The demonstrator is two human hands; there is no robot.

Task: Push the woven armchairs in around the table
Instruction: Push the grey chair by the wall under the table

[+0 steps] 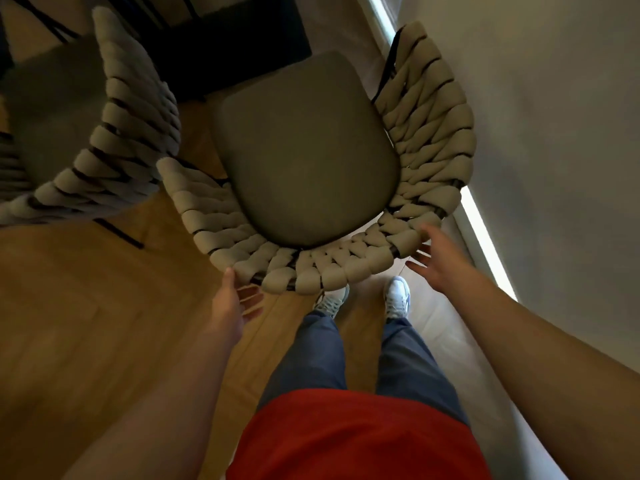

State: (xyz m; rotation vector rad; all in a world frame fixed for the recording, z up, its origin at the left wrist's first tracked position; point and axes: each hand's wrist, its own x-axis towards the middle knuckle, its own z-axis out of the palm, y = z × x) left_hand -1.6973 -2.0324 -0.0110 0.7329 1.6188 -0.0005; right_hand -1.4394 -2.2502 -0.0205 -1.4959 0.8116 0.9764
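Observation:
A woven armchair [429, 140] with a grey seat cushion [304, 150] stands right in front of me, its curved back towards my legs. My left hand [235, 303] is at the lower left of the backrest, thumb against the weave, fingers spread and relaxed. My right hand [440, 261] is at the lower right of the backrest, fingers straight, touching or just off the rim. A second woven armchair [114, 140] stands to the left. The dark table [225, 43] lies beyond the seat at the top.
A pale wall [554, 133] runs close along the right of the chair, with a bright strip [485, 237] at its foot. Wooden floor [86, 323] spreads to the left and below. My feet [363, 299] stand just behind the backrest.

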